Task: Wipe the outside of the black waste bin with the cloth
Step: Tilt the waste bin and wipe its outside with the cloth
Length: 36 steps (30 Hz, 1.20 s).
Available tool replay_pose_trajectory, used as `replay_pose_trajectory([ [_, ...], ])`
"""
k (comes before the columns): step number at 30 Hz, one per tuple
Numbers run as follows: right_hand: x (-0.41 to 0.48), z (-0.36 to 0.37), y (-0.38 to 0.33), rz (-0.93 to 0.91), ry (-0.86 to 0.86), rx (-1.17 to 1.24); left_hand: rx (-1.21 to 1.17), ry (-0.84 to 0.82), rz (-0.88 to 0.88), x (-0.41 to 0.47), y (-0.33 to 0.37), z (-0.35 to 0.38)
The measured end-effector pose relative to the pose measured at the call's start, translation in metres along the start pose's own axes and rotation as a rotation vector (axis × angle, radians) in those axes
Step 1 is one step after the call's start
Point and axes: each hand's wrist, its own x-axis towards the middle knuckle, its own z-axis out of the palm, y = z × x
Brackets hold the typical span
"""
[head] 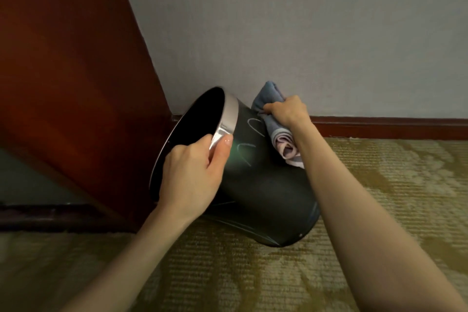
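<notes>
- The black waste bin [266, 185] is seen tilted at the centre of the frame, its base on the patterned carpet [379, 197] and its mouth turned toward the upper left.
- Its silver rim [228, 121] is gripped by the left hand [192, 172], thumb outside and fingers curled inside.
- A bunched blue and pink cloth [276, 132] is clutched by the right hand [288, 110] and pressed against the bin's upper side, near the grey wall [304, 33].
- A reddish wooden panel [63, 71] fills the left of the frame.
</notes>
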Motion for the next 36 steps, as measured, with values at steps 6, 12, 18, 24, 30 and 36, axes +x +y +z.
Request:
replay_pose_trajectory([
  [6,-0.024,0.000,0.005,-0.100,0.153,-0.033,-0.013,-0.006,0.012,0.003,0.003,0.002],
  [12,-0.071,0.005,0.001,-0.331,0.293,0.109,-0.043,-0.005,-0.024,0.012,0.003,0.004],
  [18,-0.125,0.038,0.005,-0.449,0.543,0.267,-0.099,0.001,-0.108,0.032,0.001,0.009],
  [24,-0.140,0.050,0.007,-0.372,0.629,0.277,-0.072,-0.022,-0.141,0.046,0.008,0.018],
  [30,-0.109,0.026,-0.012,-0.211,0.541,0.300,-0.021,0.016,-0.073,0.045,0.016,0.018],
  [36,-0.045,0.002,-0.036,-0.149,0.227,0.181,-0.022,0.016,-0.030,0.032,0.015,0.016],
])
